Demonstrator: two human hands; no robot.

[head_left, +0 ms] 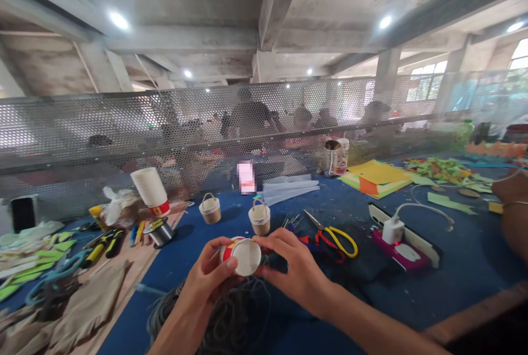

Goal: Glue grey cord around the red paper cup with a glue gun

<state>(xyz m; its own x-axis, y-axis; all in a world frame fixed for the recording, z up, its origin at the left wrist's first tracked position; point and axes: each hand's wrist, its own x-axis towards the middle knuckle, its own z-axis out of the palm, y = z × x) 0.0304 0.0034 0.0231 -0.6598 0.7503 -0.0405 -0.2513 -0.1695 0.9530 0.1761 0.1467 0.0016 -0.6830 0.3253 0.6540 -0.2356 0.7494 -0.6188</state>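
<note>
My left hand (212,270) is wrapped around a short paper cup (246,258) with a red and yellow side, its thumb at the white round end that faces me. From the other side my right hand (291,261) grips the cup's edge between thumb and fingers. Whether that white face is the open mouth or the base is hard to tell. Just beyond stand two small buckets with loop handles, one near bucket (259,217) and one farther left bucket (210,209). Below my hands lies a tangle of grey cord (231,316).
Yellow-handled scissors (340,240) and red-handled pliers (325,234) lie right of my hands. A purple power strip (400,250) holds a charger. Stacked paper cups (150,187) and a wire spool (160,231) stand left. Behind rises a perforated metal screen (198,124). Another person's arm (515,217) is far right.
</note>
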